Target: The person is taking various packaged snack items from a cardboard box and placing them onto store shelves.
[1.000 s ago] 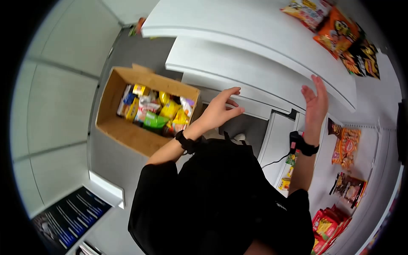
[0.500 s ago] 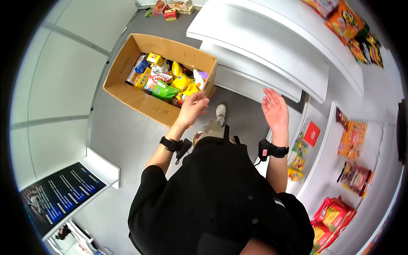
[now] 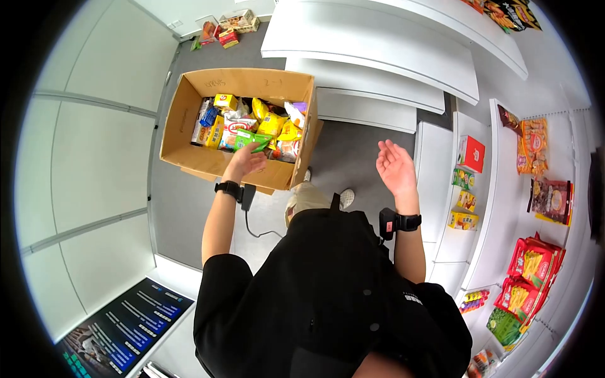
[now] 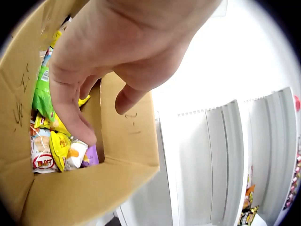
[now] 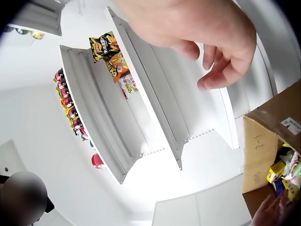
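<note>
My left hand (image 3: 247, 161) is over the near rim of a cardboard box (image 3: 208, 160) full of snack packets. Its fingers reach toward a green packet (image 3: 252, 140) and look relaxed and bent, with nothing held; contact with the packet cannot be told. In the left wrist view the hand (image 4: 113, 56) hangs above the box, thumb apart from the fingers. Around the green packet lie yellow bags (image 3: 271, 124) and a small yellow box (image 3: 225, 101). My right hand (image 3: 397, 169) is raised over the floor right of the box, palm up, fingers loosely extended and holding nothing.
White shelves (image 3: 372, 53) rise beyond and right of the box. Side shelves at the right hold a red box (image 3: 471, 154), an orange bag (image 3: 533, 146) and red packets (image 3: 529, 264). Several packages (image 3: 238, 21) stand on the floor behind the box. A dark printed panel (image 3: 126, 321) is at lower left.
My left hand has moved left, from beside the box to over its near rim. The right hand has moved left and down from the shelf edge. The camera view has shifted.
</note>
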### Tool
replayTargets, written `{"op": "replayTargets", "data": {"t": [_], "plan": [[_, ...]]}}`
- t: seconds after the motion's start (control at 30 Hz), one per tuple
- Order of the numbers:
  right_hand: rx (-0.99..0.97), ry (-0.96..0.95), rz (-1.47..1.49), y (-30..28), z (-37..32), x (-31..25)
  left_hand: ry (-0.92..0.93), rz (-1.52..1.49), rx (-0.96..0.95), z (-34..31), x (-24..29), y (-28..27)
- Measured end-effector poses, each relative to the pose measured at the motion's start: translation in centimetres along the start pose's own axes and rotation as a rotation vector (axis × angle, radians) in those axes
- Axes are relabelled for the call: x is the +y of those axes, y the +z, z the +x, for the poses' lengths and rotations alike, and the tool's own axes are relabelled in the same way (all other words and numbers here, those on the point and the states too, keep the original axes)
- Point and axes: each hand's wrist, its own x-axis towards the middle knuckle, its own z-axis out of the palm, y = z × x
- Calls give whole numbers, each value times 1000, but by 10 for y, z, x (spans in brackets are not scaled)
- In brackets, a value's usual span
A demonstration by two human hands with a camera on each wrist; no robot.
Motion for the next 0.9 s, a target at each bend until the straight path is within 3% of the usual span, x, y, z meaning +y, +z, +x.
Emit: {"op": "replayTargets", "data": {"t": [0.17, 0.27, 0.37, 0.53, 0.8, 0.9], "plan": [[19, 53, 80, 23, 17, 40, 25, -192, 173, 50, 38, -47], [58, 69, 84, 51, 24, 72, 49, -231, 161, 67, 56, -65], [110, 110, 85, 72, 35, 99, -53, -225, 173, 131, 59, -107], [190, 24, 61, 90, 30, 119, -142, -189, 254, 175, 65, -122], [315, -108, 45, 86, 13, 109, -170, -123, 161, 233, 45, -121], [361, -159, 60, 96, 10, 106, -236, 4, 213, 245, 44, -118]]}}
